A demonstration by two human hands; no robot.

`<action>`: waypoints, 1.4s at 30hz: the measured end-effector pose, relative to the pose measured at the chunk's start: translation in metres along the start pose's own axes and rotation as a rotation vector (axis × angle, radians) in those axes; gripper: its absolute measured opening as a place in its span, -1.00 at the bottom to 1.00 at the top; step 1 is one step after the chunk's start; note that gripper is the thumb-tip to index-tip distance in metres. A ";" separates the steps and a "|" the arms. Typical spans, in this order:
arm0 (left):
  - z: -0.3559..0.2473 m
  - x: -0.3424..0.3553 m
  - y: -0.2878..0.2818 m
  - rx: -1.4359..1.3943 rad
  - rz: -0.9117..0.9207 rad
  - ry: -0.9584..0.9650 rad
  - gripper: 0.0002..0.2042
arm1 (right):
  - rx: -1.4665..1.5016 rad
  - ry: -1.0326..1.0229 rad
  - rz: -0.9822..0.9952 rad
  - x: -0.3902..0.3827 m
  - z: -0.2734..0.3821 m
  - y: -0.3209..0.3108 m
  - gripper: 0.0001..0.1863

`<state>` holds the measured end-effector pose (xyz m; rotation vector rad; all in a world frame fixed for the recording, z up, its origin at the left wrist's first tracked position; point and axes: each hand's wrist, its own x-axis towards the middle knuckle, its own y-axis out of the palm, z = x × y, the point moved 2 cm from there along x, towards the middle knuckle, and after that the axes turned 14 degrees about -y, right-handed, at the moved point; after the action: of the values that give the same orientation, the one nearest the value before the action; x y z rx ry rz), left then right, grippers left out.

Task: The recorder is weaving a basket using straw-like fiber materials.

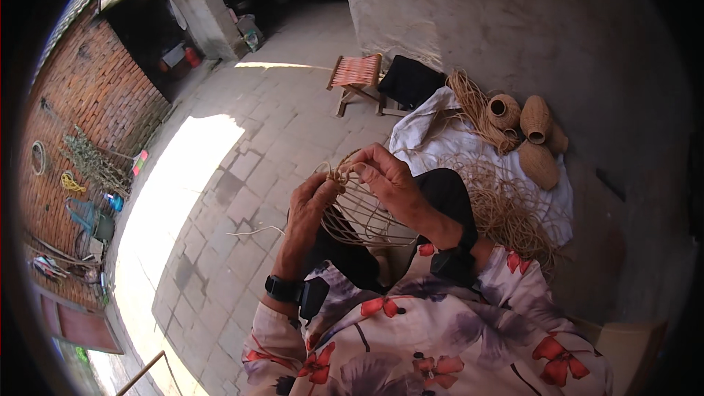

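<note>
Above my lap I hold a loose openwork weave of tan cords [361, 214], its strands fanning down between my wrists. My left hand [312, 202] pinches the gathered upper edge of the weave from the left, thumb on the cords. From the other side, my right hand [394, 185] has its thumb and fingers closed on a strand at the same edge. The two sets of fingertips are a short way apart. One loose cord end [257, 232] sticks out to the left, past my left wrist. My palms hide part of the weave.
To the right, a white cloth [433, 132] lies under a heap of tan cords [506, 205] and several woven vase-shaped baskets [539, 165]. A folding stool [357, 71] with a striped seat stands ahead, beside a black item [411, 81]. Brick wall [81, 95] at left.
</note>
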<state>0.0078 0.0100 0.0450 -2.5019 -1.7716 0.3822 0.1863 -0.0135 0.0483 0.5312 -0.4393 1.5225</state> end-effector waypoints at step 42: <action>0.048 -0.006 -0.003 -0.382 0.015 -0.077 -0.81 | -0.050 0.412 0.213 -0.025 0.027 -0.114 -0.74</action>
<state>-0.0081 0.0005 -0.0001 -2.7834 -2.0240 0.1520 0.3013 -0.0473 0.0498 0.1243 -0.2169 1.7685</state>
